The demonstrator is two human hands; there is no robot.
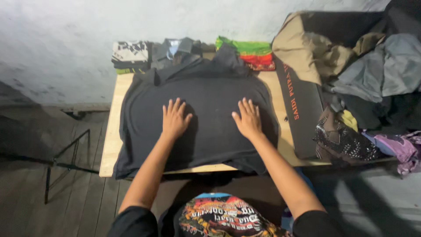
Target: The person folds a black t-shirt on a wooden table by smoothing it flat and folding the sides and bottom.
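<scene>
Pressing flat on a black garment (206, 118), the left hand (174, 119) and right hand (248, 118) lie side by side, palms down, fingers spread, gripping nothing. That garment is spread across a light wooden table (113, 136), its near edge hanging over the front. To the right lies a dark board (302, 118) beside a heap of loose clothes (364, 79). Farther back, against the wall, folded clothes (131, 56) sit in small stacks, one green and red (252, 53).
</scene>
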